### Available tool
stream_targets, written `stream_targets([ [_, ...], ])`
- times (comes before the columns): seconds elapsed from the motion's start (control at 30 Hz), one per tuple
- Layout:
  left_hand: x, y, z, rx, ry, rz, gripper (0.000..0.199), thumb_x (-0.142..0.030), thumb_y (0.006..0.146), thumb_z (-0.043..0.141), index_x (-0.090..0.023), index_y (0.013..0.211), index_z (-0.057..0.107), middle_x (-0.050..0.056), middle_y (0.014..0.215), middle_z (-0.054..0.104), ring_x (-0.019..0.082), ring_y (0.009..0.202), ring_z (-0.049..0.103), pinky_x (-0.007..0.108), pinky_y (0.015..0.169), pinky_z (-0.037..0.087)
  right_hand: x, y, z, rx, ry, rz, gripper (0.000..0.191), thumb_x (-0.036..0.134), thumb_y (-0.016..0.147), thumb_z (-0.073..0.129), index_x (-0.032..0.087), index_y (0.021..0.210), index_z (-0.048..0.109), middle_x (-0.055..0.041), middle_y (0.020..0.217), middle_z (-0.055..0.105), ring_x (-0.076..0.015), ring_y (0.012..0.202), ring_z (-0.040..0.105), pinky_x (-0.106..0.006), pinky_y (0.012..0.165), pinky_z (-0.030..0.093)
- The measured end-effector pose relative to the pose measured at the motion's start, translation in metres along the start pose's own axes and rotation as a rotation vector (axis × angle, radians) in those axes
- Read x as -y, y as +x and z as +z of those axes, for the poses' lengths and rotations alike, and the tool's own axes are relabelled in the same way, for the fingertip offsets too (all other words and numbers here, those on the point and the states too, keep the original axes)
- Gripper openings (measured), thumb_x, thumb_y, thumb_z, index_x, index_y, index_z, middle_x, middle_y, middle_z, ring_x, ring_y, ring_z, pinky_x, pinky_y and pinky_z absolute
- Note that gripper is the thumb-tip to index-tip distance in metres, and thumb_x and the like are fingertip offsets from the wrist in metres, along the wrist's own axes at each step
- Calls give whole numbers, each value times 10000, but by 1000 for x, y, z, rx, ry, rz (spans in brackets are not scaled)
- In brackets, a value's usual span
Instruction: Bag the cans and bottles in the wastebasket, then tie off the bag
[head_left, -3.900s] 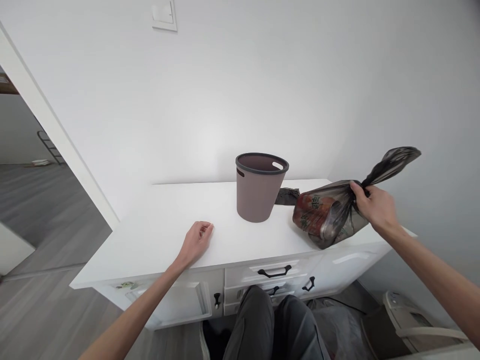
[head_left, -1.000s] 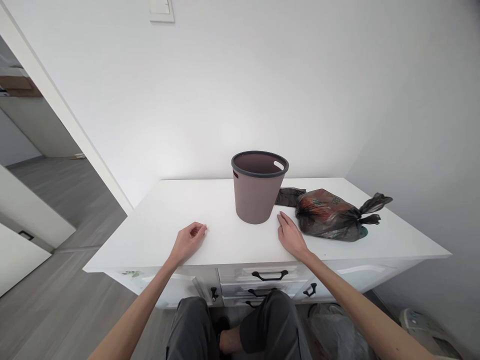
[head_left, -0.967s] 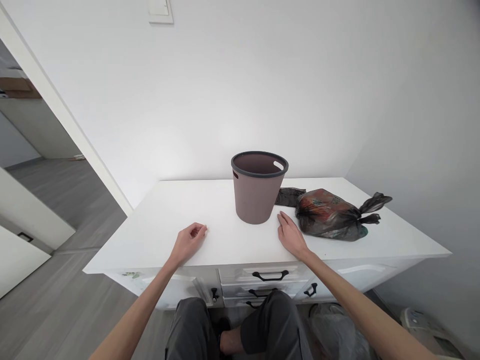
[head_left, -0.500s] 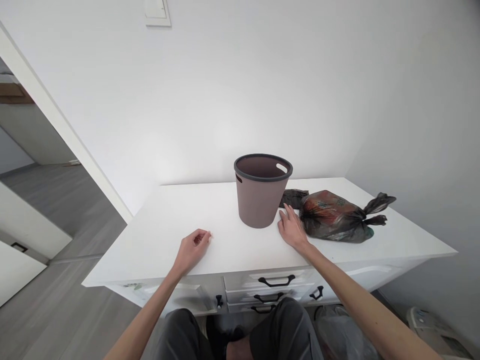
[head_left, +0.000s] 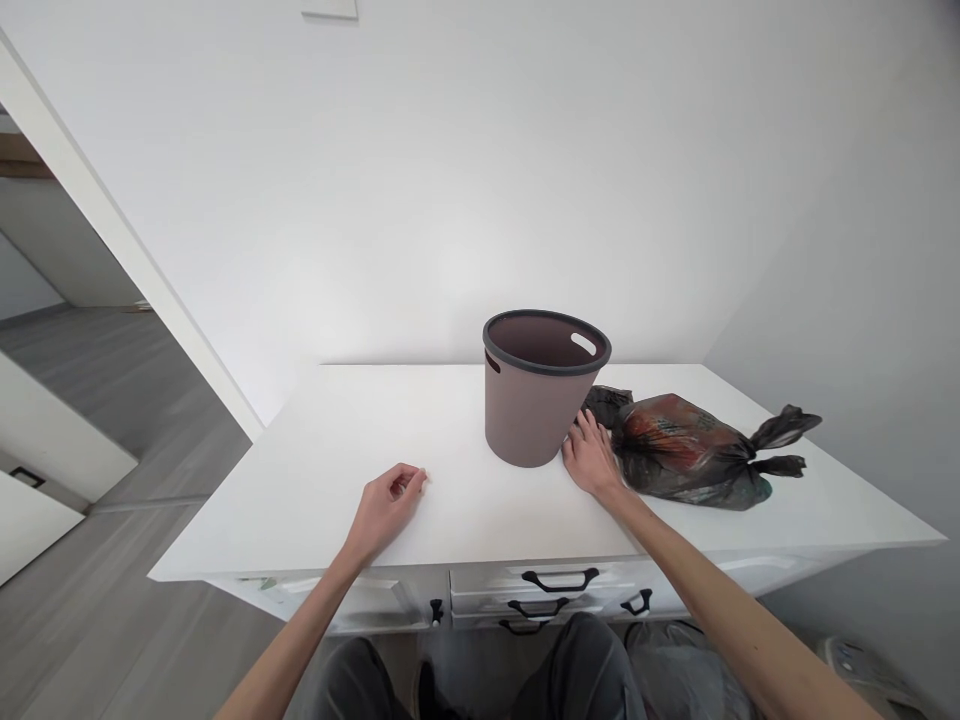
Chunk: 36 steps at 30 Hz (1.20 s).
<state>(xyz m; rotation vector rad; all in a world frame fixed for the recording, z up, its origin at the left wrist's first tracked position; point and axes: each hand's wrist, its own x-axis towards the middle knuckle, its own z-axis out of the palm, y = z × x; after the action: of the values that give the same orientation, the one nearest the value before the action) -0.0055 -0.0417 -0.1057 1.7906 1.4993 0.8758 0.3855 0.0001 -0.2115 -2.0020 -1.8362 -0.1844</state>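
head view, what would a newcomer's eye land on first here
Probably the mauve bin with its dark rim, standing near the middle of the white cabinet top. Next would be the knotted dark bag lying to its right, with red showing through the plastic. The right hand stands out too, down between bin and bag, while the left hand is loosely curled left of the bin.

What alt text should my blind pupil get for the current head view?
A mauve bin stands upright on a white cabinet; the right hand lies between it and a knotted dark bag. The loosely curled left hand rests farther left.
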Motion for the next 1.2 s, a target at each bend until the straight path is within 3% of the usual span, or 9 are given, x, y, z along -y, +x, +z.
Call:
stream_targets([
  [0.23, -2, -4, -1, -7, 4, 8, 429, -605, 942, 565, -216, 917, 743, 23, 829, 732, 180, 703, 564, 281, 634, 410, -5, 4, 9, 19, 13, 63, 521, 257, 1031, 305, 131, 1471, 553, -156, 1657, 428, -275, 1560, 324, -544, 1273, 226],
  [0.4, -1, -7, 0, 0, -1, 22, 430, -601, 942, 563, -210, 920, 741, 22, 832, 731, 177, 713, 568, 281, 652, 422, -2, -7, 1, 31, 10, 81, 545, 245, 1036, 298, 67, 1490, 542, -185, 1614, 483, -264, 1514, 415, -493, 1290, 213],
  [0.6, 9, -6, 4, 2, 8, 48, 478, -640, 928, 559, -201, 928, 747, 36, 838, 740, 184, 730, 590, 287, 678, 448, 9, -43, -14, -16, 9, 33, 548, 238, 1038, 299, 43, 1470, 575, -200, 1609, 487, -278, 1491, 453, -469, 1280, 267],
  [0.77, 15, -9, 4, -10, 17, 69, 504, -667, 924, 535, -207, 930, 741, 46, 869, 760, 201, 767, 605, 312, 738, 469, 27, -91, -34, -36, 89, -10, 533, 239, 1025, 331, 61, 1455, 591, -194, 1565, 540, -283, 1488, 462, -478, 1286, 277],
  [0.97, 3, -44, 6, 35, 2, 99, 524, -712, 899, 527, -221, 885, 712, 55, 864, 756, 217, 763, 615, 338, 727, 479, 64, -163, -78, 17, 487, 18, 509, 372, 1006, 471, 164, 1447, 618, -154, 1535, 576, -302, 1454, 507, -509, 1237, 389],
  [1.07, -16, -79, 16, 61, -83, 119, 497, -692, 913, 531, -223, 910, 692, 70, 932, 757, 238, 839, 661, 363, 806, 510, 96, -193, -117, -20, 814, 92, 473, 458, 989, 550, 253, 1400, 664, -103, 1511, 607, -309, 1395, 565, -529, 1193, 441],
  [1.2, -39, -133, 33, -58, -154, 142, 454, -653, 954, 518, -243, 1089, 656, 107, 1180, 724, 275, 1072, 673, 391, 932, 526, 138, -226, -172, -31, 1394, 306, 494, 540, 968, 628, 275, 1379, 698, -84, 1458, 658, -315, 1303, 642, -496, 1115, 529],
])
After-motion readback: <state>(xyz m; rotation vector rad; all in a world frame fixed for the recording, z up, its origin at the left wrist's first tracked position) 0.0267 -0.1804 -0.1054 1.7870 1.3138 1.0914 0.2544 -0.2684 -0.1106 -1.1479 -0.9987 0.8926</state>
